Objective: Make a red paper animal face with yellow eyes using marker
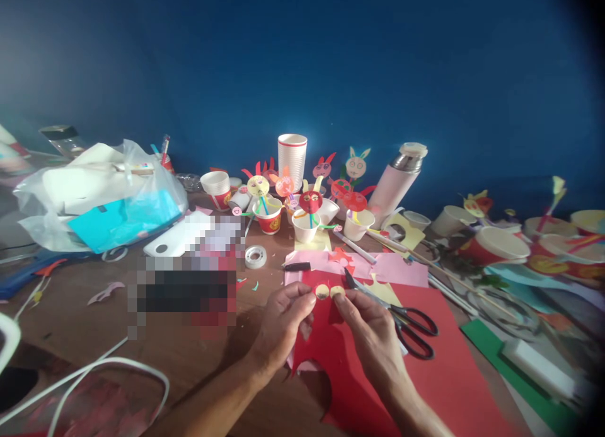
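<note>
The left hand (286, 320) pinches a small pale-yellow round paper disc (322, 291) between thumb and index finger; a dark mark is on it, too small for reading. The fingers of the right hand (371, 323) grasp a second pale-yellow paper piece (337, 290), partly covered by the thumb. Both pieces are held just beside each other, above a large sheet of red paper (454, 355).

On a red-and-white paper cup (269, 225), a yellow round emblem is printed, but its writing cannot be read. From this cup rises a pale-yellow paper face (258, 186) with drawn features.

The red sheet has a curved, cut left edge, beyond which the brown wooden worktop (208, 355) shows, up to a loop of white cable (132, 361). At the right there is less room: the black-handled scissors (401, 311) lie just beside the right hand, and a green flat strip (491, 345) lies near the sheet's right edge. Behind the cups, a plain blue wall (302, 65) closes the space.
</note>
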`<state>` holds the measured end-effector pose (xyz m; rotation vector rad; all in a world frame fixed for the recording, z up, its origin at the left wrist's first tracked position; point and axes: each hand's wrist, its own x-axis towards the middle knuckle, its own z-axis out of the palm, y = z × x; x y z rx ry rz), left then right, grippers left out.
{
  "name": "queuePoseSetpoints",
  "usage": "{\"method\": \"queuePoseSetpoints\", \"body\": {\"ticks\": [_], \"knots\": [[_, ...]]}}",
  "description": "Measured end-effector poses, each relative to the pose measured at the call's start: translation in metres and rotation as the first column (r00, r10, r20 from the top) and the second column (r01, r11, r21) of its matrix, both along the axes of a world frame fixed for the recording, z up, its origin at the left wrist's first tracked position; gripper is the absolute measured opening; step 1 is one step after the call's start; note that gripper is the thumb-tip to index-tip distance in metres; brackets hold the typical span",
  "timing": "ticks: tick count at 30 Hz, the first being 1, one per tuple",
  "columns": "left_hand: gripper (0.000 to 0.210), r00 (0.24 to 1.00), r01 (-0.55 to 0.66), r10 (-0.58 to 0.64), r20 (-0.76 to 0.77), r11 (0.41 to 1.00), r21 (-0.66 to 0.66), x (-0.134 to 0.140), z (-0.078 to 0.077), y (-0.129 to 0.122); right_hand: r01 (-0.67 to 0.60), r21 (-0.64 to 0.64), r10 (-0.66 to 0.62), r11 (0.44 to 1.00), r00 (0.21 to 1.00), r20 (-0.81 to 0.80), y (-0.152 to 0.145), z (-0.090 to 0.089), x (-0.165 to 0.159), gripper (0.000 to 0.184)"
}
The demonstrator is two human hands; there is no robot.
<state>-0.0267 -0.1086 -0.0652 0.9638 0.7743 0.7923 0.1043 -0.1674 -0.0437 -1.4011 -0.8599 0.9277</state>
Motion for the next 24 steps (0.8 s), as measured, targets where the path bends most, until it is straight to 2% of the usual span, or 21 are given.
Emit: {"method": "queuePoseSetpoints", "body": {"ticks": [7,17,21,24], "knots": [[0.031,0.996,-0.029,0.029,-0.083,1.000,0.002,0.002,0.003,-0.001,0.010,0.008,-0.009,1.000,0.999,-0.033,-0.001,0.001,-0.001,0.037],[0.033,0.993,-0.027,0.031,-0.110,0.999,0.041,0.002,0.005,-0.002,0.013,0.024,-0.010,1.000,0.995,-0.098,-0.002,-0.001,-0.002,0.036],[0.032,0.993,-0.026,0.031,-0.111,0.999,0.047,0.002,0.007,-0.004,0.020,0.015,-0.018,1.000,0.996,-0.083,-0.002,-0.003,-0.001,0.036],[0.031,0.994,-0.034,0.037,-0.105,0.999,0.033,0.002,0.008,-0.003,0.072,0.040,-0.071,0.997,0.997,-0.020,-0.004,-0.011,0.005,0.039]]}}
